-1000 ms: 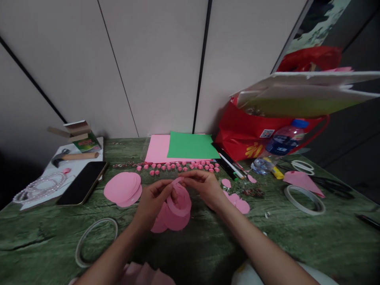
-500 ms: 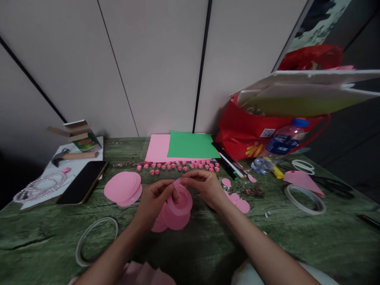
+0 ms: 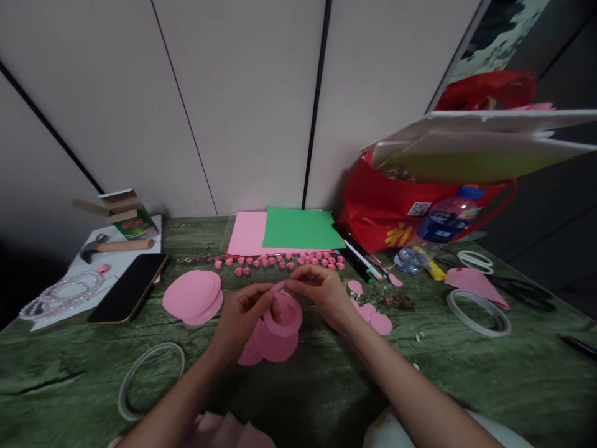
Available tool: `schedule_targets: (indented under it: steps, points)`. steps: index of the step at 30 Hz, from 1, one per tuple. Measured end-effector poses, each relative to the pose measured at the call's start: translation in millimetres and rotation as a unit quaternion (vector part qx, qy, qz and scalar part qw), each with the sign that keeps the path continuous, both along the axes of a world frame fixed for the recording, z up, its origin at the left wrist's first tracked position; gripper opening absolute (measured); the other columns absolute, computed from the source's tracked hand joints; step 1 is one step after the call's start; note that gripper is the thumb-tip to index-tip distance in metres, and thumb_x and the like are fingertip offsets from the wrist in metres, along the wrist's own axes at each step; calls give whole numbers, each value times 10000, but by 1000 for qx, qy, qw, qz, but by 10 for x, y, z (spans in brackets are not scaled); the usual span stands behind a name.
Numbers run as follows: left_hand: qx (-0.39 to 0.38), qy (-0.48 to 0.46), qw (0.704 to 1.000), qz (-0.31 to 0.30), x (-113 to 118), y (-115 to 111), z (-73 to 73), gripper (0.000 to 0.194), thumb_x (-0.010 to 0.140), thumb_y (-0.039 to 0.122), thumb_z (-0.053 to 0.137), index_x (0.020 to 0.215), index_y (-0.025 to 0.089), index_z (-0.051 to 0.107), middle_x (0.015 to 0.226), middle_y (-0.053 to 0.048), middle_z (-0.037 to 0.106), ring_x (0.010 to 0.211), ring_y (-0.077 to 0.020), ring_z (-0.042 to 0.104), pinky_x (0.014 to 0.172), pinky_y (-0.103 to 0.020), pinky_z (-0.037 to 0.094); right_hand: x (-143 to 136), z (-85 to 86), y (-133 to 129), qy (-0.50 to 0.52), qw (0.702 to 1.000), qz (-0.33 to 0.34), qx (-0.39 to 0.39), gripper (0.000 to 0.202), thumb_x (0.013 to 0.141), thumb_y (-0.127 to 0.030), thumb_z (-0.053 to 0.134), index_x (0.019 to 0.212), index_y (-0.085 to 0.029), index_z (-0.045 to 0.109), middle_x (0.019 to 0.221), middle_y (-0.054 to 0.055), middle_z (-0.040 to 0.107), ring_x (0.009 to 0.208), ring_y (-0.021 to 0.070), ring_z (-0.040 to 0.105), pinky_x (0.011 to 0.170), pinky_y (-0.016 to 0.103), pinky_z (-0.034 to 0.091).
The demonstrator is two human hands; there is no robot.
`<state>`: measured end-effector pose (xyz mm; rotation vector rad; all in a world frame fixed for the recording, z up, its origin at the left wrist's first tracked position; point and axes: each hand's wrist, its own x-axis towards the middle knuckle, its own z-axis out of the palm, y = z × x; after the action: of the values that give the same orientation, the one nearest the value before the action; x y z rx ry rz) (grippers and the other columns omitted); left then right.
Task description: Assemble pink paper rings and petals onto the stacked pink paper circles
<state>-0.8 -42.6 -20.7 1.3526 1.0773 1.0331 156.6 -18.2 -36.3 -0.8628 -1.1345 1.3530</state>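
Note:
A pink paper spiral (image 3: 293,316) hangs between my hands, its narrow end strip bent up at the top. My left hand (image 3: 243,314) pinches that strip from the left, some fingers curled behind the paper. From the other side, my right hand (image 3: 321,292) grips the strip between thumb and fingertips. Pink paper circles (image 3: 280,350) lie on the table just under the spiral. To the left is a stack of pink circles (image 3: 190,296). Several small rolled pink paper roses (image 3: 282,264) form rows beyond my hands.
Green paper (image 3: 303,228) lies on pink sheets at the wall. A phone (image 3: 130,289), hammer (image 3: 121,245) and tape roll (image 3: 125,379) are on the left. At right stand a red bag (image 3: 373,202) and water bottle (image 3: 438,230), with another tape roll (image 3: 501,323) and black scissors (image 3: 525,292).
The right hand has shifted very slightly along the strip at the spiral's top. Otherwise the hands keep their hold and the table things stay put.

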Motion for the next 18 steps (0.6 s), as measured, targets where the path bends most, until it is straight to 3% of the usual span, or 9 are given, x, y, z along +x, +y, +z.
schedule_targets:
  steps: [7,12,18]
  points:
    - [3,-1,1000,8,-8,1,-7,194,752,318,557,757,136,625,573,-3,576,555,-121,510,549,-219,397,7,-33,14,-2,1000,-13,-6,189,572,-301,734,713,-190,676,687,15,679,638,145,619,652,288,504]
    - [5,0,1000,18,-6,2,6,202,750,323,554,711,139,628,557,2,567,533,-111,490,526,-211,380,21,-42,19,13,1000,13,-10,211,613,-317,705,794,-210,693,772,24,696,701,155,639,743,327,507]
    - [3,1,1000,8,-10,6,-13,183,762,296,548,724,132,619,570,-6,576,544,-112,501,529,-210,389,16,-22,15,18,1000,1,-10,160,589,-264,724,722,-190,677,651,-1,671,599,116,608,614,264,493]
